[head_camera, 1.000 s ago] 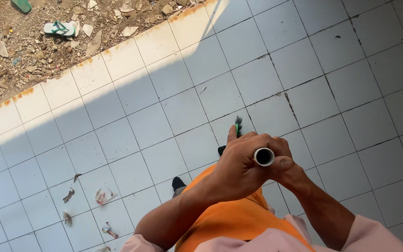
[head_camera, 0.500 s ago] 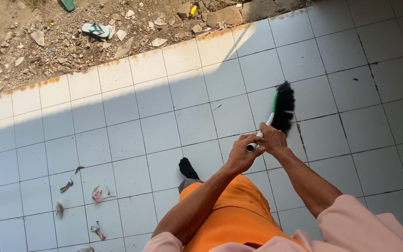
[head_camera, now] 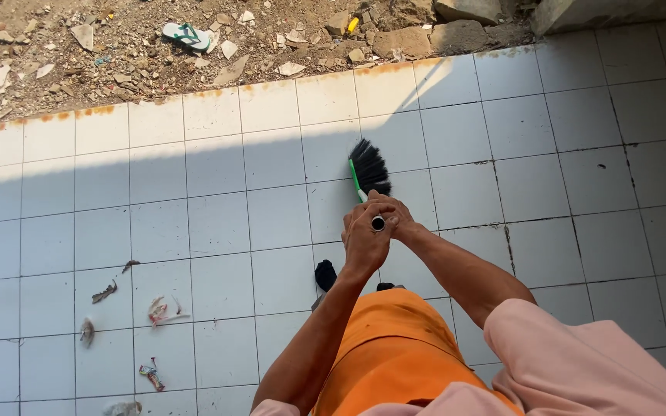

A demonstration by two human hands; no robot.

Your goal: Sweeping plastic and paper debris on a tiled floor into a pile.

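Where the two hands meet in the middle of the head view, a broom [head_camera: 369, 173] is held nearly end-on to the camera, so that the open round tip of its pale handle [head_camera: 378, 224] is seen as a small ring between the knuckles. The left hand [head_camera: 362, 240] is wrapped shut around the top of the handle, and the right hand [head_camera: 396, 216] is closed around it just beside and slightly beyond the left, the two touching. The long axis of the broom is laid from the hands away from the body and a little to the left, up the picture, down to the green-backed head with black bristles, which are set on the tiled floor [head_camera: 217, 223] just past the fingers. From the grip, the bristles are therefore found ahead and below, not to either side; the right hand is the nearer one to the head of the broom.

A scatter of litter [head_camera: 159, 311], scraps of wrapper and dry leaf, is seen well apart from the bristles, to the person's left and nearer the body than the broom head. Beyond the tiles, a strip of rubble and earth [head_camera: 117, 69] is seen along the far edge, with a sandal [head_camera: 185, 35] lying in it. A foot in a dark sock [head_camera: 325, 274] is planted on the tiles below the hands, beside the orange garment [head_camera: 395, 347].
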